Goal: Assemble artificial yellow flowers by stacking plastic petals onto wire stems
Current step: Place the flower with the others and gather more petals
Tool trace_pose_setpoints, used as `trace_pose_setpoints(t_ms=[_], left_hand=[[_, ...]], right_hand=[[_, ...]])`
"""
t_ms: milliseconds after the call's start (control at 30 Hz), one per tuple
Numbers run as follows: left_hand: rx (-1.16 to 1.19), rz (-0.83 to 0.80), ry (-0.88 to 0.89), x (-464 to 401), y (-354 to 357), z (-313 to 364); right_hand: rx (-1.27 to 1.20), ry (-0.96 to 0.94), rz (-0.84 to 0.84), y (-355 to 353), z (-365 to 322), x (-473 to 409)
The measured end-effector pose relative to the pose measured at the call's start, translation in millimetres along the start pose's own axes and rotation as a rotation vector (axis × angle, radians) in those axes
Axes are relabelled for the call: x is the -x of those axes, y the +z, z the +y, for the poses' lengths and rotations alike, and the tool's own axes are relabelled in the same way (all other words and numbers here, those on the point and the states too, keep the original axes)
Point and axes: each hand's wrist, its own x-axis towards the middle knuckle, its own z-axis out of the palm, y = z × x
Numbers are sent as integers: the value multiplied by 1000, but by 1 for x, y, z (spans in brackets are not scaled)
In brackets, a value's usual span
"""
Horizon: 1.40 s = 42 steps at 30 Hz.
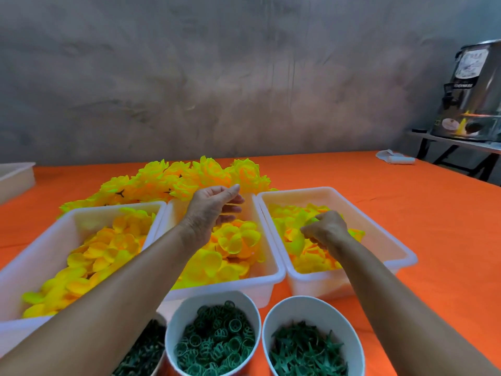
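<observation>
Three white trays of yellow plastic petals stand side by side on the orange table: a left tray (81, 210), a middle tray (271, 275) and a right tray (387, 240). My left hand (214, 210) hovers above the middle tray with its fingers loosely spread and nothing visible in it. My right hand (326, 230) reaches into the right tray and pinches a yellow petal (311, 221) among the loose ones. Finished yellow flowers (189, 180) lie in a heap behind the trays.
Near the front edge stand three white cups of green parts: rings (214, 340), leafy pieces (306, 351) and a partly hidden one (146, 351). A steel urn (471, 90) stands on a side table at the far right, another tray (16, 177) at the far left.
</observation>
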Motion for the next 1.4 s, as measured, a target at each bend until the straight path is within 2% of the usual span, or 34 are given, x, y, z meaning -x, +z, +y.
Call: trace_pose_setpoints(t_ms=[67, 133, 300, 433, 500, 600, 767, 833, 900, 1000, 1133, 1267, 1400], left_hand=[[-20, -1, -10, 9, -3, -1], [-38, -2, -12, 13, -2, -3], [-56, -27, -28, 10, 13, -9], [-65, -71, -19, -1, 31, -16], [-61, -94, -16, -6, 39, -18], [-60, -109, -19, -14, 50, -23], [-57, -125, -32, -23, 62, -29], [-74, -137, -21, -26, 66, -31], [-88, -141, -8, -29, 69, -33], [-108, -154, 6, -32, 73, -40], [-102, -147, 33, -32, 76, -53], [-68, -79, 80, -33, 75, -60], [-104, -61, 143, -31, 74, -65]], right_hand=[[-118, -1, 108, -5, 0, 2], [-199, -7, 135, -10, -1, 2], [-101, -42, -202, -16, -9, 7], [-190, -63, -18, -45, -8, -17], [-105, -35, 65, -61, 1, -30], [140, -16, 79, -69, 16, -38], [406, -73, -42, -54, 26, -41], [601, -51, -89, -48, 24, -41], [679, -14, -110, -44, 23, -42], [620, 38, -125, -42, 25, -44], [527, -15, -79, -45, 29, -43], [268, -75, -80, -44, 28, -39], [-100, -172, 73, -46, 22, -32]])
